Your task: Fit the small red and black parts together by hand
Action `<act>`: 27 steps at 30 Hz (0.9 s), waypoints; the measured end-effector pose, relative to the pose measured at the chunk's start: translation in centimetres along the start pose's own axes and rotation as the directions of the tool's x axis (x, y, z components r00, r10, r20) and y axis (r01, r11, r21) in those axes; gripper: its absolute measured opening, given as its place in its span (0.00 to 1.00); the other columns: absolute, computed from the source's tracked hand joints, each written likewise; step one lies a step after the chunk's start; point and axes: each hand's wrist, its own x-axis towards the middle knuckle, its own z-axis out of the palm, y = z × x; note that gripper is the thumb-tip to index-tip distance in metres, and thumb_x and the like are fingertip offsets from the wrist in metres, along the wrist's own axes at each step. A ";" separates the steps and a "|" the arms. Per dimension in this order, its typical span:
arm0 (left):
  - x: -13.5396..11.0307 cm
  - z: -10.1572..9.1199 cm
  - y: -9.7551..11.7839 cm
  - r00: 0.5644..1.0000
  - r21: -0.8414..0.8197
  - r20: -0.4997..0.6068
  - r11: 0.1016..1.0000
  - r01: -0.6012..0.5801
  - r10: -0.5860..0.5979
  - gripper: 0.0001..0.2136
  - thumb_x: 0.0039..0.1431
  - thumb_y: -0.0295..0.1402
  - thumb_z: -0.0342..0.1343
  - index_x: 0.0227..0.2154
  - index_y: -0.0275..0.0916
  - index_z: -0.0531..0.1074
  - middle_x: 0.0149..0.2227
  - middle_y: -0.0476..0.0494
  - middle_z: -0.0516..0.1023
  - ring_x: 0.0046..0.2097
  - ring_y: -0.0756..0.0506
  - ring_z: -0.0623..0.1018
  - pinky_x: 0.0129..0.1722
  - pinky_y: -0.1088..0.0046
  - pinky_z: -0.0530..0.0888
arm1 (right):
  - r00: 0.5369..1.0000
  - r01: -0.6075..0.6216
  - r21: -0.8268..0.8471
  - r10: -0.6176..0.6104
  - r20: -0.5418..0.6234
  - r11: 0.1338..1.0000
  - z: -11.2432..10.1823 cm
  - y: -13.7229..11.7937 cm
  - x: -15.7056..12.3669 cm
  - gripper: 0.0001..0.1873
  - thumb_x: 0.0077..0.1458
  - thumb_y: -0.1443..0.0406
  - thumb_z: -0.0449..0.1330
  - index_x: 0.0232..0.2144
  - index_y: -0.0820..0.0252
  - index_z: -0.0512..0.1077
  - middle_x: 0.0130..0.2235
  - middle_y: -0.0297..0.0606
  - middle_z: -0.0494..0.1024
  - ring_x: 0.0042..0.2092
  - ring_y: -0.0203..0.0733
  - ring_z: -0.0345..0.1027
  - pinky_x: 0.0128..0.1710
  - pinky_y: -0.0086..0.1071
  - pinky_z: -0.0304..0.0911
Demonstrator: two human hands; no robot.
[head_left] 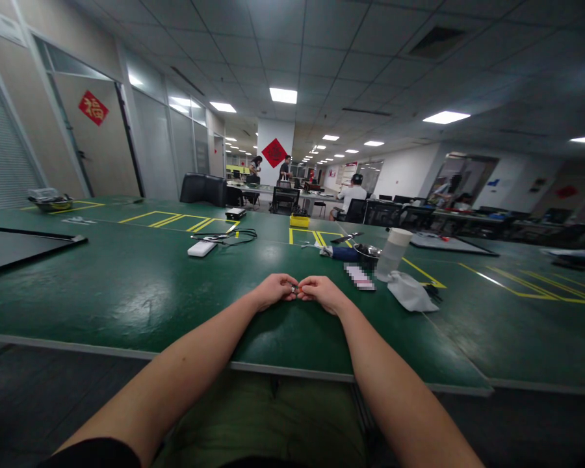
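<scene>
My left hand (275,290) and my right hand (320,292) meet above the green table (175,312), near its front edge. Between the left fingertips is a small silvery piece (293,288), too small to name. The right thumb and fingers pinch a tiny orange piece (299,290), whose kind I cannot make out. Both pieces sit close together; whether they are joined I cannot tell. Fingers of both hands are closed and partly cover what they hold.
Right of my hands are a pixelated phone-like object (359,276), a clear plastic bottle (392,255), a white bag (410,292) and a metal bowl (369,253). Ahead lie a white power bank-like block (201,248), black cables (234,238) and a yellow box (299,221). People are farther back.
</scene>
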 end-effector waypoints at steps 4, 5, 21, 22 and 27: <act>0.0 0.1 0.1 1.000 0.005 -0.003 1.000 -0.012 0.012 0.10 0.50 0.16 0.51 0.34 0.32 0.70 0.27 0.46 0.77 0.28 0.53 0.76 0.33 0.77 0.73 | 0.999 0.007 -0.005 -0.007 0.052 1.000 -0.1 0.2 -0.1 0.09 0.42 0.73 0.62 0.31 0.66 0.73 0.30 0.39 0.78 0.30 0.32 0.72 0.34 0.26 0.67; -0.1 0.0 0.1 1.000 0.013 -0.003 1.000 -0.015 0.015 0.10 0.49 0.16 0.52 0.34 0.32 0.70 0.27 0.47 0.77 0.28 0.53 0.76 0.33 0.77 0.73 | 0.998 0.007 -0.015 -0.007 0.064 1.000 -0.1 0.2 -0.1 0.10 0.42 0.72 0.62 0.32 0.66 0.73 0.30 0.39 0.78 0.30 0.32 0.71 0.33 0.26 0.67; 0.0 -0.2 -0.3 0.998 0.064 0.046 0.997 -0.046 0.043 0.09 0.51 0.21 0.55 0.37 0.31 0.70 0.27 0.44 0.77 0.26 0.53 0.76 0.31 0.76 0.73 | 0.999 0.028 -0.042 -0.027 0.032 0.999 -0.4 0.4 0.0 0.09 0.46 0.65 0.63 0.31 0.65 0.70 0.27 0.38 0.77 0.27 0.33 0.71 0.28 0.25 0.65; 0.0 -0.2 -0.3 0.998 0.058 0.047 0.997 -0.048 0.045 0.09 0.51 0.21 0.55 0.37 0.31 0.71 0.27 0.45 0.77 0.27 0.53 0.76 0.31 0.76 0.73 | 0.999 0.026 -0.048 -0.025 0.029 0.998 -0.5 0.4 0.0 0.09 0.46 0.64 0.63 0.31 0.65 0.71 0.27 0.38 0.77 0.27 0.33 0.71 0.27 0.25 0.65; -0.1 -0.2 -0.2 0.998 0.061 0.055 0.997 -0.038 0.035 0.09 0.51 0.21 0.55 0.37 0.31 0.72 0.25 0.47 0.75 0.27 0.54 0.76 0.33 0.77 0.73 | 1.000 0.015 -0.105 -0.013 0.023 0.994 -0.5 0.2 0.1 0.11 0.48 0.60 0.62 0.29 0.65 0.72 0.26 0.37 0.76 0.25 0.32 0.70 0.25 0.23 0.64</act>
